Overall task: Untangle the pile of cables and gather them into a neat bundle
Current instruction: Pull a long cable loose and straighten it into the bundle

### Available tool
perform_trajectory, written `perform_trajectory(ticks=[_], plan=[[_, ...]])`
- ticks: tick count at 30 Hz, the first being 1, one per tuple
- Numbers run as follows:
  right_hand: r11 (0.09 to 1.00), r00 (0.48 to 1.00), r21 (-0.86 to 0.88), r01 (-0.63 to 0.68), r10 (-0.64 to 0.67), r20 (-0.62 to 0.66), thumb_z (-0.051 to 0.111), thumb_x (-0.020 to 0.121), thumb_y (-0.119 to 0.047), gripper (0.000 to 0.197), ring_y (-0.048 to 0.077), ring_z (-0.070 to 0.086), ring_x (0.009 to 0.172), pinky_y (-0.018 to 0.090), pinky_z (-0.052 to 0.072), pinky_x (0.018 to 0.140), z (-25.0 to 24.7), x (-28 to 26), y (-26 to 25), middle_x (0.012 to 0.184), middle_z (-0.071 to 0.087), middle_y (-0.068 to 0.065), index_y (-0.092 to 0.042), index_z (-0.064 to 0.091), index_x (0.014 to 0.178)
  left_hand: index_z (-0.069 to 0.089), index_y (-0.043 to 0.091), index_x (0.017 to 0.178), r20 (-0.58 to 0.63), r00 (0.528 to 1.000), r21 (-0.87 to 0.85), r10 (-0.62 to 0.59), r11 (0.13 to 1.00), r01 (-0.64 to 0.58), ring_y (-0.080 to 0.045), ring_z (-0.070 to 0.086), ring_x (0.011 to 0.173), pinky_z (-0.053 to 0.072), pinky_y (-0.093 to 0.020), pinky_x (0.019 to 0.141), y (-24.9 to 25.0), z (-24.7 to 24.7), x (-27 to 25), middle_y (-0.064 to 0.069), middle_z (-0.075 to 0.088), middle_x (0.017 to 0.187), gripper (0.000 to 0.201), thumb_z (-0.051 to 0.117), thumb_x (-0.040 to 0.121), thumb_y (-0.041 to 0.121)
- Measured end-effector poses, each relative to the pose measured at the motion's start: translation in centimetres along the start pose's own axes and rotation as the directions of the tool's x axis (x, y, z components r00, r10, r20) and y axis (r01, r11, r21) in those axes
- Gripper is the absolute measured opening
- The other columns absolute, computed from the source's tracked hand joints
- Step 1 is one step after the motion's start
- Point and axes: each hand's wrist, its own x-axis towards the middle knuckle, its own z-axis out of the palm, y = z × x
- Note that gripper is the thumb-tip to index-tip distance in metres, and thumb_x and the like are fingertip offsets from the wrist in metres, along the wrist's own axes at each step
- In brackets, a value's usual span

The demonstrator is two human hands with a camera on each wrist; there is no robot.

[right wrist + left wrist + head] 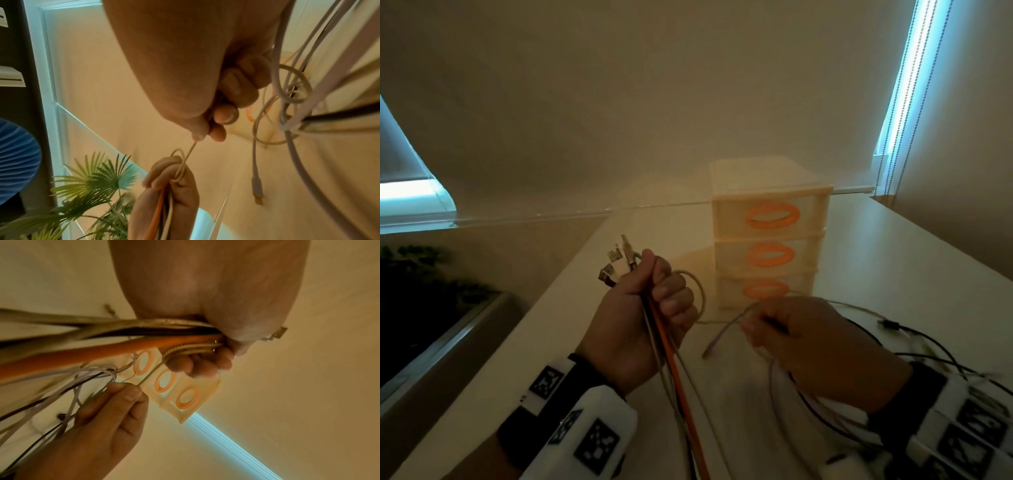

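The left hand [640,315], at lower centre of the head view, is fisted around a gathered bundle of cables [671,359], an orange cable [674,373] among them, with the plugs [616,263] fanning out above the fist. Just right of it the right hand [808,342] pinches a thin beige cable [190,153] between thumb and fingertip; in the right wrist view this strand runs straight down into a small loop at the left fist. The rest of the pile [914,346] lies loose on the desk [893,260] at the right edge, in front of a small drawer unit [768,233]. To do this step well, it seems best to draw the pinched strand slowly along its own length, keep the fist firm so the aligned plugs do not slip, and watch that the loop opens rather than tightens into a knot. A grey cable end [714,344] dangles free between the hands and may snag. Motion blur smears the strands, so which cable crosses which in the pile is hard to tell; the bundle's lower run is cut off at the bottom of the frame, and the wrist rigs hide part of the pile.
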Motion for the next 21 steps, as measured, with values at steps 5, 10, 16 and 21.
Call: perform_trajectory(ticks=[5,10,16,21], plan=[[0.995,0.992,0.049,0.083,-0.087,0.091,0.052,0.096,-0.047,0.024,0.010,0.057,0.070,0.027,0.048,0.063,0.2,-0.4,-0.6,0.078,0.062,-0.005,-0.030,0.063,0.084,0.048,0.017,0.073,0.036,0.999,-0.023,-0.037,0.999,0.038,-0.007,0.030,0.046,0.028,-0.021,0.046,0.0,-0.9,0.2,0.007,0.032,0.061,0.043,0.037,0.107,0.041],[0.997,0.966,0.024,0.072,-0.076,0.249,0.049,0.100,-0.044,0.022,0.009,0.058,0.077,0.027,0.048,0.068,0.0,-0.3,-0.5,0.084,0.060,-0.007,-0.034,0.059,0.083,0.046,0.018,0.074,0.037,0.999,-0.050,-0.003,0.999,0.005,-0.005,0.033,0.045,0.035,-0.020,0.044,1.2,-1.2,0.1,0.008,0.035,0.061,0.043,0.034,0.108,0.042],[0.981,0.919,0.186,-0.057,-0.021,0.393,0.052,0.103,-0.027,0.024,-0.001,0.053,0.055,0.013,0.043,0.057,-0.7,-0.5,-0.5,0.062,0.058,-0.015,-0.025,0.066,0.084,0.047,0.018,0.074,0.050,0.998,-0.076,0.049,0.996,-0.046,-0.005,0.036,0.045,0.038,-0.020,0.045,2.0,-1.6,0.2,0.008,0.037,0.059,0.044,0.034,0.108,0.042],[0.999,0.980,0.039,-0.022,0.014,0.197,0.052,0.101,-0.037,0.027,0.000,0.053,0.057,0.021,0.045,0.060,-1.5,0.4,0.4,0.071,0.062,-0.008,-0.025,0.062,0.080,0.045,0.018,0.082,0.192,0.981,-0.079,-0.013,0.996,0.028,-0.006,0.038,0.046,0.035,-0.021,0.049,2.6,-2.1,0.0,0.007,0.043,0.060,0.040,0.031,0.111,0.042]])
